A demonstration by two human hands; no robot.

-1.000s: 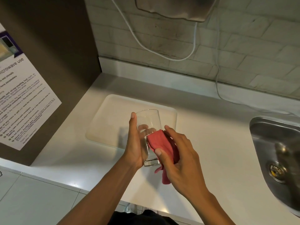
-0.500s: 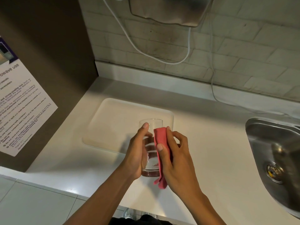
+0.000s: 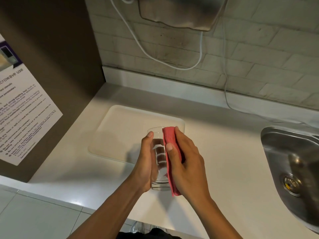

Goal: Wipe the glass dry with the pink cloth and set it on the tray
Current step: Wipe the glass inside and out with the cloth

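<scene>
Drying step in hand. Left hand point(image 3: 146, 163) wrapped around clear, smooth, cylindrical glass point(image 3: 159, 163), held upright above table point(image 3: 224, 169). Right hand point(image 3: 186, 163) pressing folded pink cloth point(image 3: 172, 152), soft and nubbly, flat against glass wall on its right side. Beyond both hands: pale rounded-corner tray point(image 3: 124, 128), bare. Far right of right hand: steel sink point(image 3: 276, 152). Next move, judged: finish wiping, then lower glass forward onto tray, gently, glass likely slippery.

Pink cloth point(image 3: 170, 157) now spread flat along glass point(image 3: 158, 159), up to rim. Previously bunched lower against glass.
</scene>
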